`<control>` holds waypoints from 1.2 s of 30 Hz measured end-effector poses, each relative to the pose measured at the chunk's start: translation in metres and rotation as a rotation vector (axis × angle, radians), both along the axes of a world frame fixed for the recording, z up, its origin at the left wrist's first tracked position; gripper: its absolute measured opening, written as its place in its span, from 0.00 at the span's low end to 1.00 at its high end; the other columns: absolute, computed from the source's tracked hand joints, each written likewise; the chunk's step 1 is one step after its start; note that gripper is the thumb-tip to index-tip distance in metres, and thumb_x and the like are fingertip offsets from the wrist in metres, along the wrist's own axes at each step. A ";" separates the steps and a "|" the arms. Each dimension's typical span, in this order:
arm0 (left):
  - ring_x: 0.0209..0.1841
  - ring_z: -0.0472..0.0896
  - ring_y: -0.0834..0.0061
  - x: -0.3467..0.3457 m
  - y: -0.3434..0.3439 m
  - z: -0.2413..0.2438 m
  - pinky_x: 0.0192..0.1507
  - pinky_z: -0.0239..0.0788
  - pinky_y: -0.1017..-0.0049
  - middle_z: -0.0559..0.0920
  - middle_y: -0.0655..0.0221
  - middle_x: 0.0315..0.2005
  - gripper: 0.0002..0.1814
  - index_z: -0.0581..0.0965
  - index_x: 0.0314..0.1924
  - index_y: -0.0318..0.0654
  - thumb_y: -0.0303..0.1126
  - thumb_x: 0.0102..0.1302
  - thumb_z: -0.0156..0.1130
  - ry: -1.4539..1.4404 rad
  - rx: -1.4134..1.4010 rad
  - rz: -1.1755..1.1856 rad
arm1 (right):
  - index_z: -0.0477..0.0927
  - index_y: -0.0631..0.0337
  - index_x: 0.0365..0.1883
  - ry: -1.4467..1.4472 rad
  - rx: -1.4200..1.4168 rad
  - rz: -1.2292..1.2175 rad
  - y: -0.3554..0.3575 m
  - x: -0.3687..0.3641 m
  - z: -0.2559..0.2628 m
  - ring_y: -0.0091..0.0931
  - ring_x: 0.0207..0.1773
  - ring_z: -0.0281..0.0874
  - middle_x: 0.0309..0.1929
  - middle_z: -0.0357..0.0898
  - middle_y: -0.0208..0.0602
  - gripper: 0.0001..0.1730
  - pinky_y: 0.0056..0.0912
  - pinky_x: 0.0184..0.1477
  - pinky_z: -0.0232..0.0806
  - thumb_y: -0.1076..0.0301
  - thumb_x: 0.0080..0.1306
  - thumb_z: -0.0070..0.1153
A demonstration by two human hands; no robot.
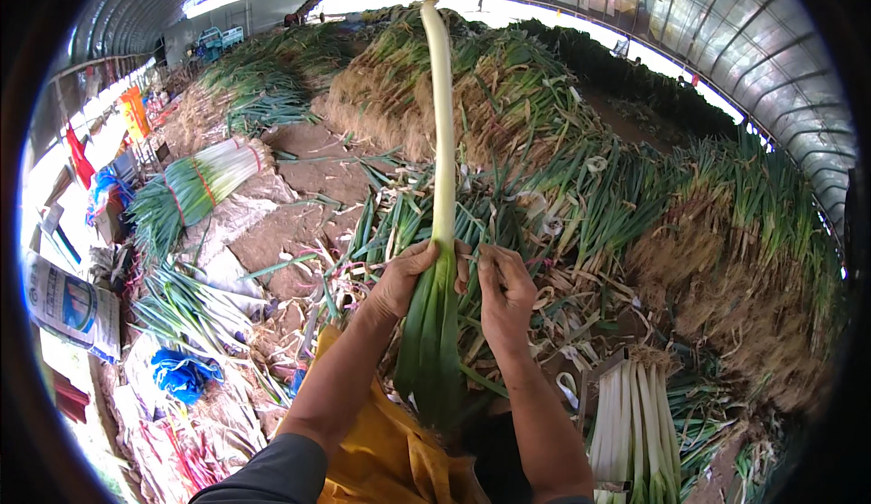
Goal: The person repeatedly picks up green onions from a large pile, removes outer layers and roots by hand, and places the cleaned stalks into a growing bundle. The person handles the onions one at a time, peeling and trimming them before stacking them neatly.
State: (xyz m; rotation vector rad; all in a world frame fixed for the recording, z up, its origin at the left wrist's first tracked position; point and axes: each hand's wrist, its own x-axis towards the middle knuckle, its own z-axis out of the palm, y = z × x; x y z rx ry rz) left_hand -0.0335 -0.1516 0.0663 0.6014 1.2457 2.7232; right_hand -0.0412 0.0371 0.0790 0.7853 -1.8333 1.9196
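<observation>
My left hand (407,274) is closed around a long leek-like green onion (444,130) where the pale stem turns green. The stalk stands root end up, its dark green leaves hanging over a yellow-orange apron (378,443). Just right of the stalk is my right hand (505,286), its thumb and fingers pinched together near the leaves; whether something thin is between them cannot be told. At the lower right, several peeled white stalks (636,422) lie side by side in a frame.
Piles of untrimmed onions (503,89) with brown roots rise ahead and along the right. A bound bundle (204,181) lies at left, near loose stalks (197,307) and a blue plastic bag (180,375). Cut leaves and peelings (551,313) litter the ground.
</observation>
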 end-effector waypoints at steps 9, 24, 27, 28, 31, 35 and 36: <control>0.43 0.91 0.61 0.018 0.038 -0.017 0.49 0.86 0.64 0.89 0.55 0.46 0.29 0.79 0.65 0.32 0.54 0.84 0.61 -0.271 -0.160 0.094 | 0.88 0.71 0.56 -0.490 -0.036 0.198 0.017 0.010 0.022 0.15 0.18 0.69 0.33 0.85 0.32 0.18 0.29 0.20 0.60 0.63 0.79 0.69; 0.39 0.90 0.71 0.026 0.083 -0.022 0.46 0.83 0.70 0.91 0.63 0.39 0.18 0.84 0.54 0.29 0.28 0.66 0.73 -0.110 -0.495 0.064 | 0.89 0.72 0.50 -0.240 -0.175 0.037 0.045 -0.009 0.001 0.18 0.34 0.79 0.36 0.88 0.32 0.19 0.28 0.37 0.71 0.59 0.79 0.64; 0.39 0.87 0.77 0.023 0.085 -0.042 0.43 0.79 0.73 0.89 0.68 0.39 0.14 0.83 0.53 0.30 0.28 0.70 0.69 -0.055 -0.562 0.213 | 0.88 0.73 0.49 -0.200 -0.033 -0.087 0.041 -0.008 -0.005 0.20 0.30 0.73 0.30 0.83 0.32 0.24 0.34 0.33 0.66 0.54 0.81 0.63; 0.39 0.86 0.78 0.023 0.087 -0.046 0.43 0.79 0.73 0.89 0.68 0.39 0.14 0.83 0.54 0.30 0.28 0.71 0.68 -0.046 -0.564 0.248 | 0.88 0.72 0.49 -0.173 -0.005 -0.142 0.038 -0.007 -0.010 0.29 0.30 0.79 0.29 0.84 0.40 0.22 0.39 0.35 0.69 0.56 0.80 0.63; 0.41 0.85 0.77 0.000 0.074 -0.085 0.43 0.78 0.72 0.88 0.68 0.40 0.14 0.82 0.54 0.29 0.28 0.73 0.65 0.142 -0.751 0.520 | 0.85 0.69 0.49 -0.134 0.177 -0.239 0.021 -0.002 -0.020 0.52 0.40 0.87 0.36 0.86 0.55 0.25 0.56 0.45 0.75 0.51 0.74 0.70; 0.46 0.84 0.75 0.011 0.100 -0.077 0.47 0.79 0.68 0.87 0.65 0.44 0.14 0.81 0.55 0.31 0.29 0.73 0.69 0.187 -0.827 0.642 | 0.78 0.73 0.52 -0.195 0.397 -0.321 0.011 0.004 -0.037 0.49 0.45 0.89 0.45 0.85 0.56 0.34 0.55 0.48 0.78 0.46 0.73 0.73; 0.46 0.85 0.68 0.010 0.100 -0.082 0.48 0.79 0.64 0.87 0.63 0.44 0.18 0.80 0.56 0.32 0.32 0.70 0.72 0.253 -0.845 0.693 | 0.78 0.74 0.54 -0.206 0.407 -0.326 0.006 0.008 -0.036 0.49 0.46 0.89 0.44 0.85 0.57 0.34 0.55 0.49 0.78 0.47 0.72 0.73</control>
